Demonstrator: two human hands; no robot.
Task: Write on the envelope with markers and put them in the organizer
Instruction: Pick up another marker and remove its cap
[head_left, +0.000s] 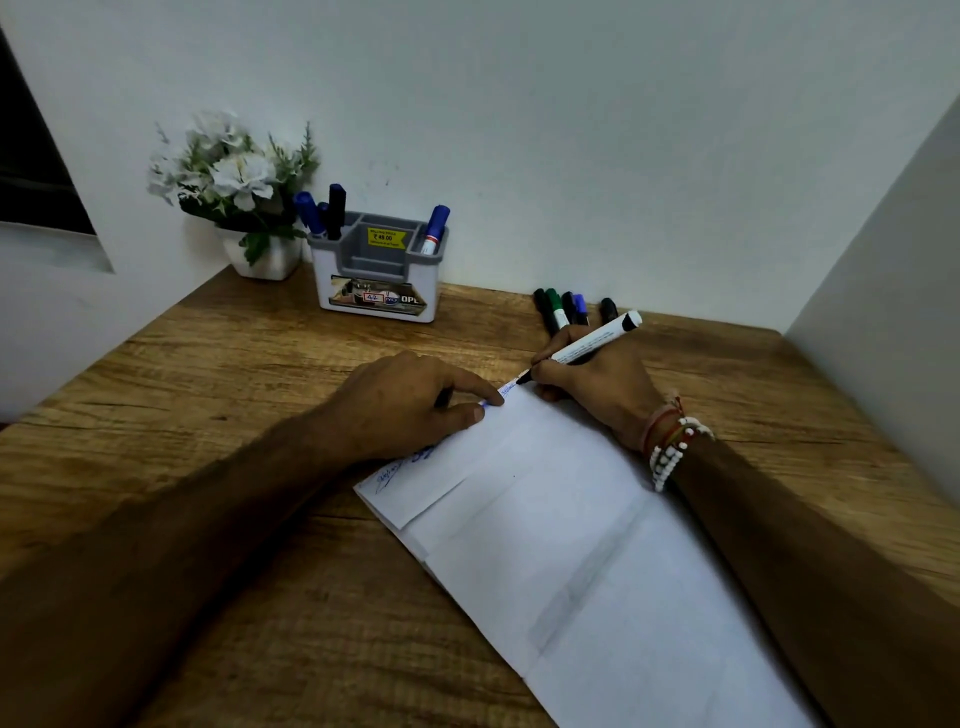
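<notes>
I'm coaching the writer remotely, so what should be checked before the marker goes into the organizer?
1. Marker gripped in the right hand: ok.
2. Tip on the envelope at its far edge: ok.
3. Left hand pressing the envelope flat: ok.
4. Free slot in the organizer: ok, the middle compartments show no markers.
5. Cap for this marker: cannot tell.
6. Loose markers filed: not ok, they lie on the table behind the right hand.
</notes>
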